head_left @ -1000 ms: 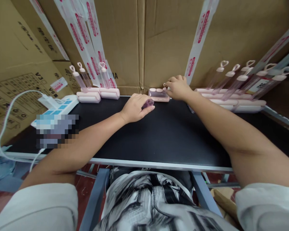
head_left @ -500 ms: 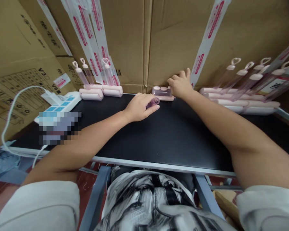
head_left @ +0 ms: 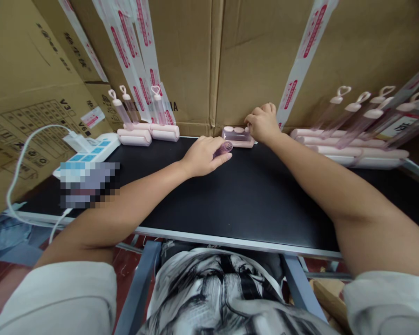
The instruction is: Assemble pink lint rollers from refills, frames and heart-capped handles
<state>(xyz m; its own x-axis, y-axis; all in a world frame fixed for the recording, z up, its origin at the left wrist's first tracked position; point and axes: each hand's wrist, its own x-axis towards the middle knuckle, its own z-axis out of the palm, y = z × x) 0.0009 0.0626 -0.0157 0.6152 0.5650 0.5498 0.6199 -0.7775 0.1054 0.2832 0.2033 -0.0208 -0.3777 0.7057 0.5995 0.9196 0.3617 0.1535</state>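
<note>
Wrapped around a translucent purple tube, my left hand is over the middle of the black table. The tube's round end points right, out between thumb and fingers. Just behind it, against the cardboard, lies a pink case with a see-through purple front and round pink pieces along its top. My right hand is at the right end of this case, fingertips pinched together near the last round piece. What those fingertips hold, if anything, is too small to make out.
Pink holders with heart-topped tubes stand at the back left, more pink holders with tubes at the back right. A white power strip with a cable and a blurred flat object lie left. Cardboard walls enclose the back.
The fingers of my right hand have curled in closer together at the case's right end. My left hand still holds the tube in nearly the same place. The view has shifted slightly.
</note>
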